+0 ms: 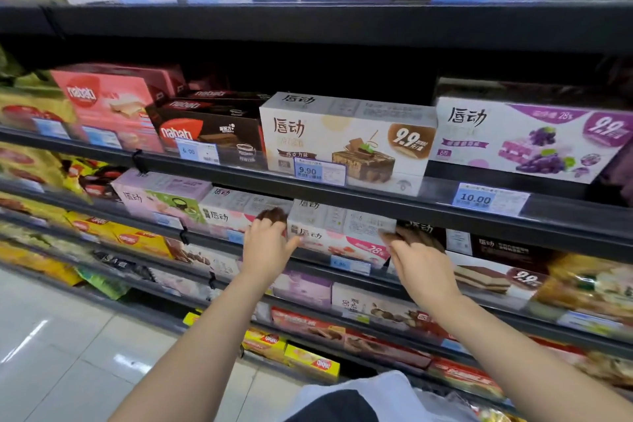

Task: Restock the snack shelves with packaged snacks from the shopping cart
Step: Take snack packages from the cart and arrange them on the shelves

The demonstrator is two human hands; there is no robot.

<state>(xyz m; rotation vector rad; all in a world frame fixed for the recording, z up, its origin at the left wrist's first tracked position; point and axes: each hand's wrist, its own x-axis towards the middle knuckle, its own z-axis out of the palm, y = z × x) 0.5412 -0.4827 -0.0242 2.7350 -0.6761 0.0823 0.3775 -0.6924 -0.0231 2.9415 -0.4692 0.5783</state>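
Both hands (342, 247) gripping pink-white snack box (339, 229), shelf-level

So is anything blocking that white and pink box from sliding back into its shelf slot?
Nothing visible does. Both hands, left hand and right hand, grip the ends of the white and pink box; the space behind it is hidden.

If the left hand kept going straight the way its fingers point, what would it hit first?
Probably the white cake box just left of the pink-and-white box both hands grip. The left hand has its fingers curled into the gap between them, so depth is unclear.
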